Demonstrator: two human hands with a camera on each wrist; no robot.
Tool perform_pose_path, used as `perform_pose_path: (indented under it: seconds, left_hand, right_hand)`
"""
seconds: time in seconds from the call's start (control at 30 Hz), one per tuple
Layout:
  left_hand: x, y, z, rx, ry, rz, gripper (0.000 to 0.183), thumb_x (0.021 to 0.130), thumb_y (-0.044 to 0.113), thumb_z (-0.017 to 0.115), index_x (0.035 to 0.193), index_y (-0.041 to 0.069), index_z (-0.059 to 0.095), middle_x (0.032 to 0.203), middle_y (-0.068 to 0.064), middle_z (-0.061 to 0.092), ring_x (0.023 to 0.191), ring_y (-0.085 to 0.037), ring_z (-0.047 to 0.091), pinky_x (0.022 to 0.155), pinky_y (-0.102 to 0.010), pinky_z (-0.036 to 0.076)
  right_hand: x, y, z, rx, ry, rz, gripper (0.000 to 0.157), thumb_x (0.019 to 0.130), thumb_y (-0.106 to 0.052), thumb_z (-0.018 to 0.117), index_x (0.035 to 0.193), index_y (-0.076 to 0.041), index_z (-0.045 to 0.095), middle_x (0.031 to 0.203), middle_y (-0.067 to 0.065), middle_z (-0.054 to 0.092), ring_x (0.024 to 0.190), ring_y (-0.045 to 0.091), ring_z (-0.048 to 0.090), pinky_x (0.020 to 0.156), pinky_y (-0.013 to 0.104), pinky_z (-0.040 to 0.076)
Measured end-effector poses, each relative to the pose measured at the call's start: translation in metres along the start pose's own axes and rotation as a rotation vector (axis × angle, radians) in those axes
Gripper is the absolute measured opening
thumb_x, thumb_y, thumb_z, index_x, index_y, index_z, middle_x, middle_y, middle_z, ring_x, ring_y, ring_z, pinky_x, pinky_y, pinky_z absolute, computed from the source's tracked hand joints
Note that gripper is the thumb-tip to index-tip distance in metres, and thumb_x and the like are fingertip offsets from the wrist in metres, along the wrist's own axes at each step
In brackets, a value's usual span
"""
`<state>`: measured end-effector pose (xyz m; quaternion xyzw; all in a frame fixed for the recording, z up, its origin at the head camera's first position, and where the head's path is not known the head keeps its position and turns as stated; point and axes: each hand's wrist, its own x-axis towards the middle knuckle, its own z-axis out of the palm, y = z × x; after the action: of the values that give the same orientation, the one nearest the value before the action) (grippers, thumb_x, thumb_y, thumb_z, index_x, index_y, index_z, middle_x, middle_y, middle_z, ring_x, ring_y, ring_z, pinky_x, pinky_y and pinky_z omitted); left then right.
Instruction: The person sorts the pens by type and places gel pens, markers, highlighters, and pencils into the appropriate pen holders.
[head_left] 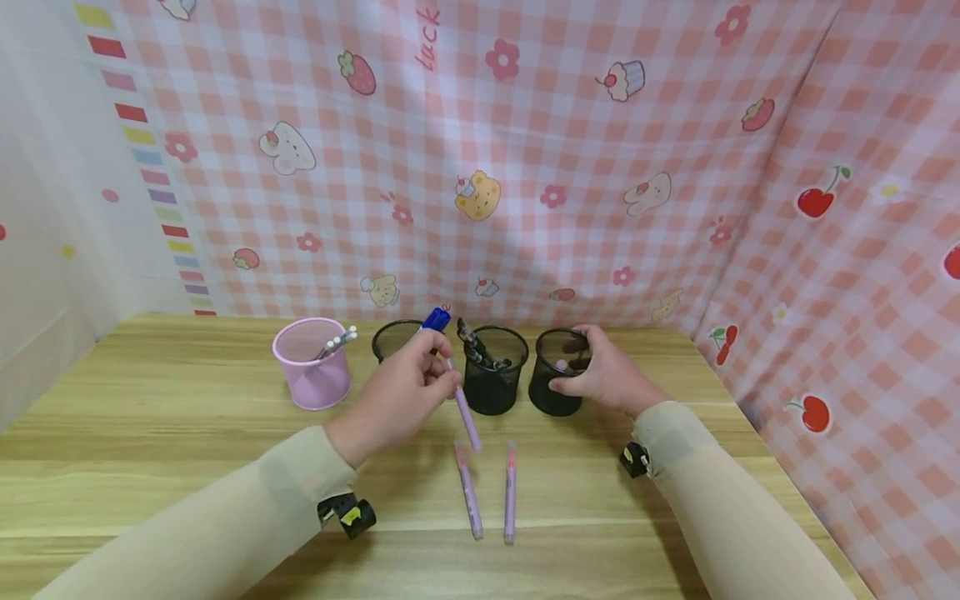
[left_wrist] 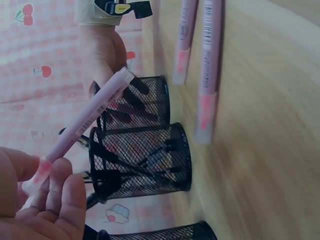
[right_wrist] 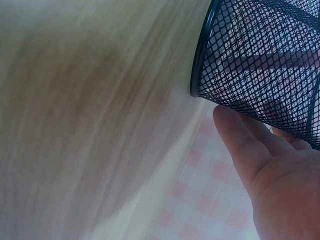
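Note:
My left hand (head_left: 401,400) pinches a light purple highlighter (head_left: 468,421) near its pink-tinted end. In the left wrist view, the held highlighter (left_wrist: 92,112) slants up across the mesh cups. My right hand (head_left: 615,377) grips the rightmost black mesh pen cup (head_left: 553,402), thumb on the near side and the other fingers seen dark through the mesh. Inside that cup stands a purplish stick-like pen (right_wrist: 272,61), its top just showing in the head view. Two more purple highlighters, left (head_left: 469,492) and right (head_left: 511,496), lie on the table in front.
Left of the gripped cup, a black mesh cup (head_left: 491,400) holds several black pens. Another black cup (head_left: 386,337), partly hidden by my left hand, has blue-capped markers (head_left: 437,318). A pink cup (head_left: 318,387) with white-tipped pens stands farther left. Patterned cloth (head_left: 525,125) hangs behind the wooden table (head_left: 187,467).

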<state>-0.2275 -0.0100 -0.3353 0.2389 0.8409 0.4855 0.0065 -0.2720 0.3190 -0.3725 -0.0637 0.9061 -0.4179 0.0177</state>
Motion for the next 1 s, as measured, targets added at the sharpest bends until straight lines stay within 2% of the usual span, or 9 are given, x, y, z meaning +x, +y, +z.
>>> perform_pose_path:
  seconds: [0.17, 0.43, 0.63, 0.73, 0.87, 1.0]
  left_hand:
    - [0.004, 0.006, 0.004, -0.012, 0.066, 0.06, 0.019, 0.104, 0.012, 0.066, 0.119, 0.012, 0.055, 0.096, -0.001, 0.076, 0.084, -0.024, 0.07, 0.062, -0.024, 0.05]
    - [0.013, 0.017, 0.013, -0.029, 0.176, 0.137, 0.014, 0.105, 0.017, 0.066, 0.115, 0.014, 0.056, 0.094, 0.0, 0.073, 0.074, -0.02, 0.063, 0.056, -0.024, 0.045]
    - [0.022, 0.024, 0.024, -0.034, 0.262, 0.17, 0.014, 0.104, 0.019, 0.068, 0.111, 0.013, 0.058, 0.095, -0.001, 0.074, 0.077, -0.014, 0.063, 0.062, -0.025, 0.049]
    - [0.025, 0.029, 0.029, -0.016, 0.299, 0.177, 0.015, 0.103, 0.02, 0.069, 0.112, 0.013, 0.059, 0.097, 0.0, 0.075, 0.078, -0.013, 0.063, 0.063, -0.025, 0.049]
    - [0.031, 0.033, 0.036, 0.038, 0.349, 0.209, 0.017, 0.103, 0.022, 0.07, 0.113, 0.011, 0.06, 0.097, -0.001, 0.077, 0.07, -0.012, 0.059, 0.059, -0.025, 0.046]
    - [0.036, 0.035, 0.044, 0.077, 0.369, 0.244, 0.016, 0.104, 0.023, 0.069, 0.112, 0.012, 0.06, 0.096, -0.001, 0.077, 0.065, -0.011, 0.057, 0.056, -0.025, 0.046]
  right_hand:
    - [-0.001, 0.0, 0.0, -0.005, 0.002, -0.006, 0.092, 0.082, -0.019, 0.089, 0.152, 0.0, 0.033, 0.139, 0.02, 0.061, 0.124, 0.036, 0.064, 0.11, 0.052, 0.049]
    - [-0.001, 0.0, 0.0, -0.03, 0.014, -0.01, 0.093, 0.08, -0.024, 0.091, 0.151, -0.002, 0.036, 0.137, 0.018, 0.063, 0.126, 0.036, 0.063, 0.111, 0.052, 0.048]
    - [-0.001, 0.0, 0.0, -0.033, 0.015, -0.005, 0.093, 0.079, -0.026, 0.092, 0.15, -0.003, 0.036, 0.135, 0.018, 0.065, 0.125, 0.035, 0.064, 0.11, 0.051, 0.049]
    - [-0.001, 0.001, 0.0, -0.027, 0.011, -0.004, 0.093, 0.08, -0.026, 0.091, 0.15, -0.002, 0.035, 0.134, 0.018, 0.065, 0.125, 0.034, 0.065, 0.11, 0.051, 0.05]
    - [-0.001, 0.0, 0.0, -0.04, 0.015, -0.002, 0.092, 0.08, -0.025, 0.091, 0.15, -0.003, 0.035, 0.136, 0.018, 0.065, 0.127, 0.036, 0.063, 0.11, 0.052, 0.049]
    - [-0.002, -0.001, 0.0, -0.061, 0.017, -0.002, 0.092, 0.081, -0.026, 0.091, 0.151, -0.003, 0.035, 0.139, 0.018, 0.062, 0.129, 0.037, 0.061, 0.111, 0.054, 0.048]
